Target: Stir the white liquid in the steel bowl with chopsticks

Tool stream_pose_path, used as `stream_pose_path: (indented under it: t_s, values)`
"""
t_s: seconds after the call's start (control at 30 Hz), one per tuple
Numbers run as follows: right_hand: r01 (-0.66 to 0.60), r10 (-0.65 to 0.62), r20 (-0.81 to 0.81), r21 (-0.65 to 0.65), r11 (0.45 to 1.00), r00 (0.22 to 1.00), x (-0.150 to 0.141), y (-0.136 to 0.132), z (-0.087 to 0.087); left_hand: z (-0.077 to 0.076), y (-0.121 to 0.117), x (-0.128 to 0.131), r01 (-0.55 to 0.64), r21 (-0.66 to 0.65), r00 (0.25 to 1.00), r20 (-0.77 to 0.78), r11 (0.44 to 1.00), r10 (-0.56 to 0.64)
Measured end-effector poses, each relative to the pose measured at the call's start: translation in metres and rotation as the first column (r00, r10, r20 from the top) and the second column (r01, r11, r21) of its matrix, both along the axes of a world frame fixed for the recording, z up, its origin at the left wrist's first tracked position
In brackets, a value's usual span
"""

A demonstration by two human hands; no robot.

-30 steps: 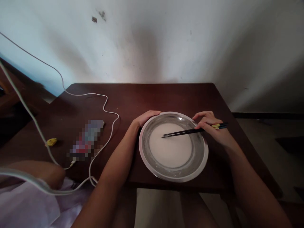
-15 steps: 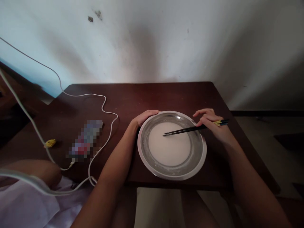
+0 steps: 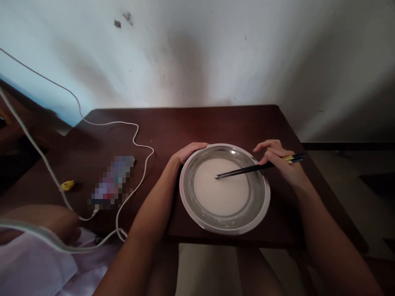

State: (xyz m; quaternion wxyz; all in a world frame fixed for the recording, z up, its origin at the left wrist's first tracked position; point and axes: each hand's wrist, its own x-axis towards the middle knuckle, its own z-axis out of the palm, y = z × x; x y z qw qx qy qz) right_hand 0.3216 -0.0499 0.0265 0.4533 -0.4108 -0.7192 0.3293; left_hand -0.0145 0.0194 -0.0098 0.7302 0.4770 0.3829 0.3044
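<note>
A shallow metal bowl (image 3: 258, 213) sits on the dark wooden table (image 3: 173, 127), filled with a white liquid (image 3: 220, 197). My left hand (image 3: 188, 151) curls over the bowl's far left rim and grips it. My right hand (image 3: 279, 162) is at the bowl's right rim, fingers pinched on a pair of dark chopsticks (image 3: 243, 169) with yellow ends. The chopstick tips rest in the white liquid near the bowl's middle.
A white cable (image 3: 135, 142) snakes over the table's left half to a blurred flat object (image 3: 112, 181). A small yellow piece (image 3: 67, 185) lies near the left edge. A pale wall stands just behind the table. My knee (image 3: 46, 222) shows at lower left.
The chopstick tips have shifted a little to the right in the liquid, and my right hand has moved slightly right with them. My left hand stays on the rim.
</note>
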Motion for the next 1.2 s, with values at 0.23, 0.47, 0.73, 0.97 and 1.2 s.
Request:
stream_pose_path:
  t_s: [0.23, 0.47, 0.73, 0.97, 1.2]
  values:
    - [-0.137, 0.141, 0.075, -0.062, 0.989, 0.987, -0.009, -0.001, 0.002, -0.001, 0.001, 0.001, -0.004, -0.017, 1.000, 0.015, 1.000, 0.004]
    - [0.027, -0.026, 0.009, -0.046, 0.999, 1.000, -0.005, -0.001, 0.004, -0.001, 0.000, 0.001, -0.006, -0.058, 1.000, 0.031, 0.998, 0.007]
    - [-0.144, 0.150, 0.113, -0.055, 0.988, 0.982, -0.010, -0.001, 0.002, -0.001, 0.001, 0.001, 0.010, -0.056, 0.999, 0.050, 0.998, -0.007]
    - [0.026, -0.020, 0.150, -0.038, 0.999, 0.989, -0.008, 0.001, 0.003, -0.002, 0.001, 0.000, -0.001, -0.047, 0.999, 0.032, 0.999, 0.002]
    - [0.041, -0.039, 0.035, -0.055, 0.998, 0.999, 0.000, 0.002, 0.002, -0.002, 0.002, 0.000, 0.011, -0.020, 1.000, 0.021, 1.000, -0.011]
